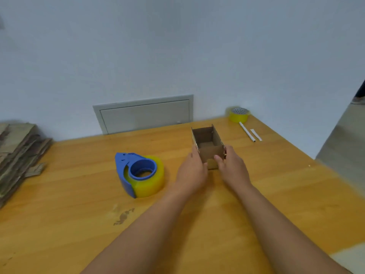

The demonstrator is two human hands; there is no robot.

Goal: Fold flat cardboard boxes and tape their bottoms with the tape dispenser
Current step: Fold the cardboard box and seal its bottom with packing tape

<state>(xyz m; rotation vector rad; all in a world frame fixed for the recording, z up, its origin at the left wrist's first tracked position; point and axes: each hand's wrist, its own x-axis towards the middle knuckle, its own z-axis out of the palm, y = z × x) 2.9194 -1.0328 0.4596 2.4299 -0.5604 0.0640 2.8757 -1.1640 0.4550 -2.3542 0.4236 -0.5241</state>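
Note:
A small brown cardboard box (207,143) stands upright and open-topped on the wooden table (79,194), right of centre. My left hand (192,171) holds its left side, with the fingers along the wall. On the box's right side my right hand (231,167) grips it, the thumb lying on the near wall. To the left of my hands lies the blue tape dispenser (138,173) on its side, loaded with a roll of yellowish tape. It is apart from both hands.
A stack of flat cardboard boxes (17,153) lies at the table's left edge. A spare yellow tape roll (238,115) sits at the far right corner, with a white tube (246,131) and a white strip beside it. A wall with a grey panel (144,115) stands behind.

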